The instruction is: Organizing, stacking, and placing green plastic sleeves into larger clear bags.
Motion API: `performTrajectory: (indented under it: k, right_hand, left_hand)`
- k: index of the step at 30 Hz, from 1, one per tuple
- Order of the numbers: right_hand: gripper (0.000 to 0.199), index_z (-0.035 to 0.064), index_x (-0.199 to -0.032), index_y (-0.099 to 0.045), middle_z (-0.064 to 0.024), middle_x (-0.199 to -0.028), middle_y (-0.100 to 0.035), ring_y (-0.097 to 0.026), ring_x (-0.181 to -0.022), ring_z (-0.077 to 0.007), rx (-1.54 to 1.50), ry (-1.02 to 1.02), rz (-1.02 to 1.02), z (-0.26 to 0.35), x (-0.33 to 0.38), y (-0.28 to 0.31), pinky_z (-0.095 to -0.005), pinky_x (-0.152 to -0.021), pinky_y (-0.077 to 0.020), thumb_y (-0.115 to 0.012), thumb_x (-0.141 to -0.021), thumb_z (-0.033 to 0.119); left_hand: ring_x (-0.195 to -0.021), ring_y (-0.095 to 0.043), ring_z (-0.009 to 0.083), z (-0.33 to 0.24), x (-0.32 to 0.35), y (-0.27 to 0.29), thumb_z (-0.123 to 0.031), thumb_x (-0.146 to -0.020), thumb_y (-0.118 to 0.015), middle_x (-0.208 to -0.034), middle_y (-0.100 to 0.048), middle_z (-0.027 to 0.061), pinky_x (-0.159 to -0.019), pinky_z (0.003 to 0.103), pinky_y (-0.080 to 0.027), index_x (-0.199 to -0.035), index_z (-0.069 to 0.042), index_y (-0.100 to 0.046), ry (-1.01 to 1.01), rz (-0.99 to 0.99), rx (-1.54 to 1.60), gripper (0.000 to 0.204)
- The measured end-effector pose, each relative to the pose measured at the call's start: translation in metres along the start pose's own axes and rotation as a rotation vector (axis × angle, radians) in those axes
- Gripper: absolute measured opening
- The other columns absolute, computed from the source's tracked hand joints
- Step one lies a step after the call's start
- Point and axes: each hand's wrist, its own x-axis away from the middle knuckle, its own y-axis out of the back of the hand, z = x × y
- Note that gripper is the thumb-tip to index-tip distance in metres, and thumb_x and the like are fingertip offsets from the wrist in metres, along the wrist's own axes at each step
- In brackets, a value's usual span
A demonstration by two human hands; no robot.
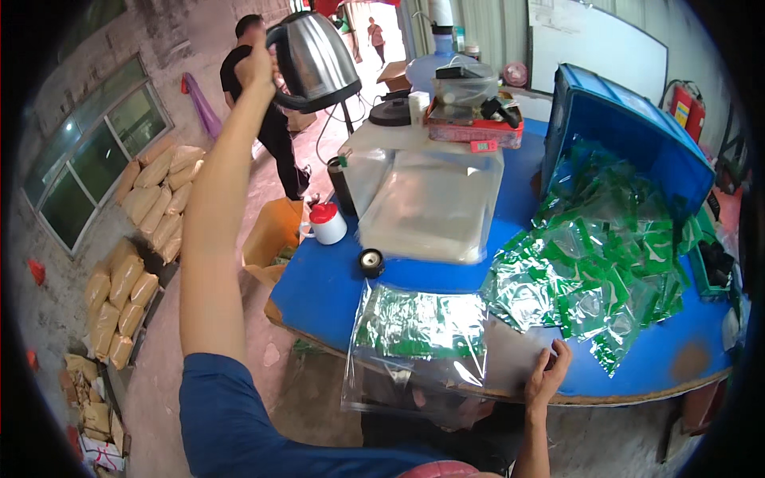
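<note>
My left hand point(256, 70) is closed round the black handle of a steel electric kettle point(317, 60), held up at the end of my stretched arm. Beyond it, at the back of the blue table point(307, 291), is a round black kettle base point(390, 112). My right hand point(548, 373) rests at the table's front edge, fingers apart and a little curled, with nothing in it. Just beyond that hand spreads a heap of green and silver packets point(606, 263), spilling from a tipped blue crate point(629, 119). To its left, a clear bag of similar packets point(418, 323) overhangs the edge.
A stack of clear plastic bags point(434, 203) covers the table's middle. Near its left edge stand a white mug with a red lid point(325, 223) and a black round object point(370, 262). An open cardboard box point(275, 231) sits beside the table. A person point(275, 127) stands beyond the kettle.
</note>
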Motion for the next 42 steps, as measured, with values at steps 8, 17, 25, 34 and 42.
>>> performTrajectory:
  k: [8, 17, 25, 34, 42]
  right_hand:
    - [0.027, -0.0043, -0.121, -0.055, -0.0187, -0.127, -0.052, -0.059, -0.106, -0.029, -0.003, -0.014, -0.049, 0.0, 0.0, -0.005, -0.0353, -0.086, -0.0515, -0.056, -0.099, 0.011]
    - [0.027, -0.004, -0.122, -0.055, -0.0175, -0.127, -0.052, -0.058, -0.108, -0.0276, -0.031, -0.039, -0.047, 0.002, -0.001, -0.002, -0.0343, -0.087, -0.0509, -0.055, -0.099, 0.01]
    - [0.027, -0.0037, -0.123, -0.054, -0.017, -0.127, -0.051, -0.057, -0.108, -0.0265, -0.03, -0.049, -0.071, 0.001, 0.0, -0.003, -0.0337, -0.087, -0.0505, -0.055, -0.1, 0.011]
    - [0.027, -0.0037, -0.123, -0.054, -0.0176, -0.126, -0.052, -0.058, -0.107, -0.0268, -0.066, -0.023, -0.1, 0.001, -0.004, -0.007, -0.0333, -0.086, -0.0508, -0.056, -0.098, 0.007]
    - [0.025, -0.0028, -0.121, -0.055, -0.0158, -0.126, -0.053, -0.058, -0.105, -0.0246, -0.026, -0.045, -0.108, 0.001, 0.006, 0.004, -0.0324, -0.085, -0.0499, -0.056, -0.099, 0.01]
  left_hand:
    - [-0.042, -0.053, 0.0133, 0.09, -0.005, -0.093, -0.065, -0.086, -0.067, -0.051, -0.054, 0.0016, -0.042, 0.029, -0.041, -0.064, -0.002, -0.066, -0.094, -0.176, -0.306, 0.066]
    - [-0.095, -0.069, 0.0431, 0.097, 0.042, -0.132, -0.072, -0.086, -0.053, -0.092, -0.072, 0.0257, -0.084, 0.051, -0.051, -0.093, 0.0, -0.077, -0.127, -0.127, -0.48, 0.076]
    - [-0.069, -0.07, 0.0155, 0.116, 0.031, -0.151, -0.065, -0.088, -0.061, -0.073, -0.071, 0.0054, -0.073, 0.034, -0.054, -0.097, -0.004, -0.073, -0.176, -0.046, -0.519, 0.063]
    - [-0.086, -0.072, 0.0364, 0.14, -0.02, -0.129, -0.078, -0.083, -0.054, -0.08, -0.073, 0.019, -0.082, 0.046, -0.054, -0.088, -0.003, -0.078, -0.032, -0.035, -0.43, 0.078]
    - [-0.049, -0.06, 0.0152, 0.13, 0.026, -0.125, -0.071, -0.086, -0.06, -0.055, -0.061, 0.0048, -0.049, 0.031, -0.046, -0.065, -0.002, -0.068, -0.044, 0.097, -0.284, 0.073]
